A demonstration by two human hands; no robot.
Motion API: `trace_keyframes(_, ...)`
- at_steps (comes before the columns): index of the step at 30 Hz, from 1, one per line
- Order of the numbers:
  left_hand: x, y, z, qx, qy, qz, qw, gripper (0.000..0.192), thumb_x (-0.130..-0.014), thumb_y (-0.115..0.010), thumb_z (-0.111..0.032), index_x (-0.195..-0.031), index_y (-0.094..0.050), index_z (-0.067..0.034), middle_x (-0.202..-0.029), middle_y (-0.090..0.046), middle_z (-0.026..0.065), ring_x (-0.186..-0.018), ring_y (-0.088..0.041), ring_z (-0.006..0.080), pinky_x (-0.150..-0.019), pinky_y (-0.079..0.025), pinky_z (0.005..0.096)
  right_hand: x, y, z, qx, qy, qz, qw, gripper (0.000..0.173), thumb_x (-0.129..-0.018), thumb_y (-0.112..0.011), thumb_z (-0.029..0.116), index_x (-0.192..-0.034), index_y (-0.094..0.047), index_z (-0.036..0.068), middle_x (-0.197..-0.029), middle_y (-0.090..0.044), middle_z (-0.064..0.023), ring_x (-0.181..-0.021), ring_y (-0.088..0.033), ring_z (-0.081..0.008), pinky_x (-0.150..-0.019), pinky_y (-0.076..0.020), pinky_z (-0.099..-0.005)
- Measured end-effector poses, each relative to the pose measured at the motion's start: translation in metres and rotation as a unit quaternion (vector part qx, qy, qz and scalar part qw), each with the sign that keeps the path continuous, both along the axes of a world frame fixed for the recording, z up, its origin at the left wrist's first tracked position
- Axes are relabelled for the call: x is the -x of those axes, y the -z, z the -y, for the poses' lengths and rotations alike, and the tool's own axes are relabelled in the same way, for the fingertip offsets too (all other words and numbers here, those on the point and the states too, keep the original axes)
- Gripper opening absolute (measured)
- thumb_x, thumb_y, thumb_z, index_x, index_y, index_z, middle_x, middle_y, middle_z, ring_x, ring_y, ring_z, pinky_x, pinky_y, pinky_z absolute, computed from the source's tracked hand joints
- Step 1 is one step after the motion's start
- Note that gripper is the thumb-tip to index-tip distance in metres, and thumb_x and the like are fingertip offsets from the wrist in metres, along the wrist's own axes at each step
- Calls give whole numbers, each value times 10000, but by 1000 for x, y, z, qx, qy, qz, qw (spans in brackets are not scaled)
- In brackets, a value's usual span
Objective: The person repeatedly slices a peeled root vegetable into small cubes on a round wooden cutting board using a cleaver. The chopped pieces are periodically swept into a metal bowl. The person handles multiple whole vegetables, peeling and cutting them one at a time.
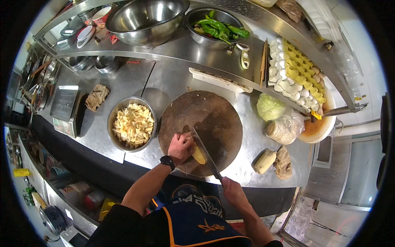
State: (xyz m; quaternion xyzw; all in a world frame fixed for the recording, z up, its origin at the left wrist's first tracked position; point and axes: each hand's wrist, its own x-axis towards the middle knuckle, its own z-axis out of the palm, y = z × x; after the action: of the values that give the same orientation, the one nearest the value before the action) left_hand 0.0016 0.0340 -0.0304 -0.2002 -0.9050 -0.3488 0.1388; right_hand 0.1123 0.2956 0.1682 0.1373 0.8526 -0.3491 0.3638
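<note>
My left hand (181,148), with a black watch at the wrist, presses a peeled pale-yellow vegetable piece (199,155) onto a round wooden chopping block (217,123). Its fingers are curled over the piece's far end. The handle of a kitchen knife (207,154) is in my right hand (233,191). Edge-on from above, the blade stands along the right side of the vegetable; whether it touches cannot be told. Left of the block, a steel bowl (110,136) holds many cut pale-yellow pieces (134,125).
On the steel counter (172,77) lie a scale (65,103), cloths (97,97) (283,162), a peeled vegetable (265,161), a cabbage (270,107) and a plastic bag (285,126). The overhead shelf (172,52) carries a large steel bowl (148,34), green peppers (216,27) and egg trays (297,71).
</note>
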Motion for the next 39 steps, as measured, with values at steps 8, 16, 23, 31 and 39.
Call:
trace_keyframes(8, 2, 3, 2, 15, 8, 17, 1000, 487, -716, -819, -161, -1186, -690, -157, -1331, -603, 74, -1090, -565, 354, -968, -540, 456, 22, 48, 16, -6, -46, -55, 997, 594, -1167, -355, 480, -1126, -658, -29, -981, -705, -314, -968, -673, -528, -850, -522, -537)
trace_keyframes(16, -6, 6, -1, -32, -50, 45, 997, 488, -748, -811, -126, -1213, -662, -137, -1282, -601, 116, -1114, -573, 383, -953, -553, 472, 28, 73, 32, -23, -26, -87, 996, 598, -1157, -382, 494, -1210, -690, -15, -1124, -719, -359, -1122, -685, -540, -932, -529, -563)
trace_keyframes(23, -10, 8, 1, -23, -40, 27, 999, 464, -784, -783, -89, -1226, -644, -105, -1302, -596, 136, -1114, -572, 393, -957, -555, 474, 19, -10, 24, -29, -42, 33, 998, 641, -1164, -323, 499, -1301, -656, -32, -1180, -720, -328, -1169, -690, -479, -1008, -514, -528)
trace_keyframes(31, -7, 10, 1, -36, -37, 16, 999, 459, -781, -795, -108, -1209, -631, -84, -1305, -593, 132, -1113, -572, 390, -983, -527, 477, 17, -16, 33, -15, -33, 86, 996, 639, -1176, -278, 459, -1324, -644, -44, -1226, -714, -324, -1195, -682, -466, -1048, -516, -531)
trace_keyframes(39, -7, 8, 3, -28, -17, 33, 999, 500, -757, -831, -148, -1198, -609, -75, -1290, -582, 145, -1111, -568, 406, -980, -513, 499, 38, 11, 52, -26, -39, 68, 997, 551, -1177, -334, 406, -1287, -636, -41, -1210, -705, -351, -1199, -670, -503, -1020, -517, -560)
